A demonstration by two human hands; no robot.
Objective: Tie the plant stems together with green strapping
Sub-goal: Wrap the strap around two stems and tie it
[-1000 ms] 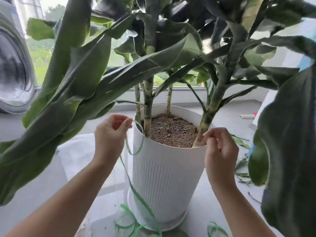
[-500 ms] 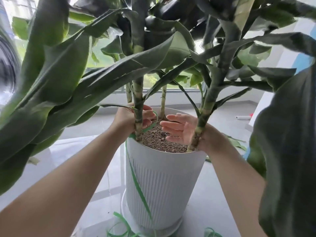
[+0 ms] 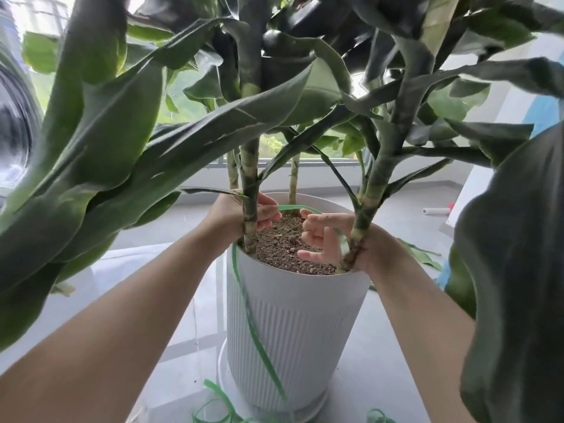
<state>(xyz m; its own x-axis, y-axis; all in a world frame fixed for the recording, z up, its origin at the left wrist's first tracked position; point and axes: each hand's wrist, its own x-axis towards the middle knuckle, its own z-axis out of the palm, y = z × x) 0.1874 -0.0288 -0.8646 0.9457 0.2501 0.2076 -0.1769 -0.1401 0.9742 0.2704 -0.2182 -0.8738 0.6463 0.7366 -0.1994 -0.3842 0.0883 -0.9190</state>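
A tall white ribbed pot [image 3: 299,325] holds soil and several banded plant stems. The left stem [image 3: 250,215] rises at the pot's near-left rim, the right stem [image 3: 363,218] at its near-right rim. Green strapping [image 3: 294,207] runs from behind the left stem across the soil to the right hand, and its tail hangs down the pot's front to the floor. My left hand [image 3: 235,213] reaches behind the left stem and pinches the strap. My right hand [image 3: 326,236] sits left of the right stem, fingers curled around the strap's end.
Big drooping leaves [image 3: 128,166] crowd the left, top and right of the view. More loose green strapping [image 3: 219,401] lies on the grey floor by the pot's saucer. A white roll [image 3: 435,210] lies far right, and a washing machine door [image 3: 15,129] stands far left.
Both hands moved from outside the pot's rim to over the soil between the stems. The strap now passes behind the left stem and into the right hand.
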